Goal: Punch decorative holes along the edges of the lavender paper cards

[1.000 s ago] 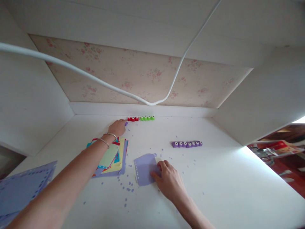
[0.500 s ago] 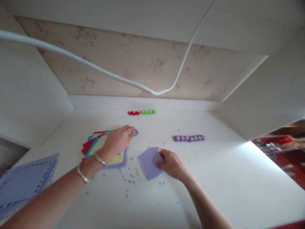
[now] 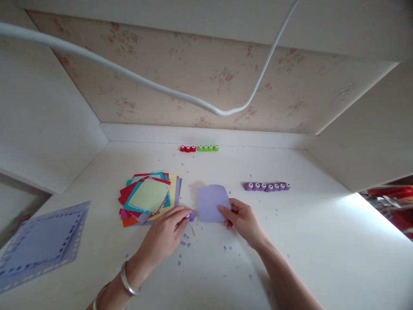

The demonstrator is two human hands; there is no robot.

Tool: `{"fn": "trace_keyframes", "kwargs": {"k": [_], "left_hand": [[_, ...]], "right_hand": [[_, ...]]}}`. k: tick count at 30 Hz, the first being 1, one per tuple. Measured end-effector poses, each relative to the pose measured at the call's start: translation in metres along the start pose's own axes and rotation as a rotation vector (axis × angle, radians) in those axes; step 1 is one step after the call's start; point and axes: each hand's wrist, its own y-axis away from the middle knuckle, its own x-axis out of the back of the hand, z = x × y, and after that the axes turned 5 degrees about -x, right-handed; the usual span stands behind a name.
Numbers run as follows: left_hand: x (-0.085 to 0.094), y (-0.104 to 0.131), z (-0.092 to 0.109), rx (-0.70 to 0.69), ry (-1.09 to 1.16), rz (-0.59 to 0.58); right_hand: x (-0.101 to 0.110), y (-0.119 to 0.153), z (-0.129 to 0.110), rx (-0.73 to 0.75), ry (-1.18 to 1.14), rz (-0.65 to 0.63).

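Between the thumb and fingers of my left hand is a small purple craft punch, close to the left edge of a purple paper sheet. Whether the punch touches the sheet I cannot tell. My right hand pinches that sheet at its right side, thumb on top, and holds it up off the table. No holes show along the sheet's visible edges. Small purple paper bits lie scattered on the table below the hands.
Left of the hands lies a stack of coloured paper. Purple sheets with punched borders rest at the far left. Purple punches stand in a row at right; red punches and green punches stand near the wall. A white cable hangs in front.
My left hand has come down and toward me with the punch, next to the sheet. My right hand has lifted and turned the sheet; its row of holes on the left edge no longer shows.
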Motion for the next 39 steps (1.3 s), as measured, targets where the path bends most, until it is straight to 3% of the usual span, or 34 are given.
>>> {"fn": "trace_keyframes", "kwargs": {"k": [6, 10, 16, 25, 39], "left_hand": [[-0.002, 0.003, -0.004, -0.017, -0.085, 0.023], [-0.003, 0.006, 0.0, -0.028, -0.199, -0.047], [-0.003, 0.011, -0.004, -0.031, -0.154, -0.141], [-0.005, 0.008, -0.009, 0.039, 0.065, 0.067], [-0.01, 0.008, -0.01, 0.048, 0.108, 0.063]], "right_hand": [[-0.007, -0.001, 0.004, -0.043, -0.004, -0.022], [-0.007, -0.005, 0.009, -0.05, 0.017, -0.022], [-0.006, -0.006, 0.01, -0.078, 0.027, -0.025], [-0.006, -0.005, 0.01, -0.055, -0.002, -0.041], [-0.003, -0.005, 0.011, -0.018, -0.05, -0.081]]}}
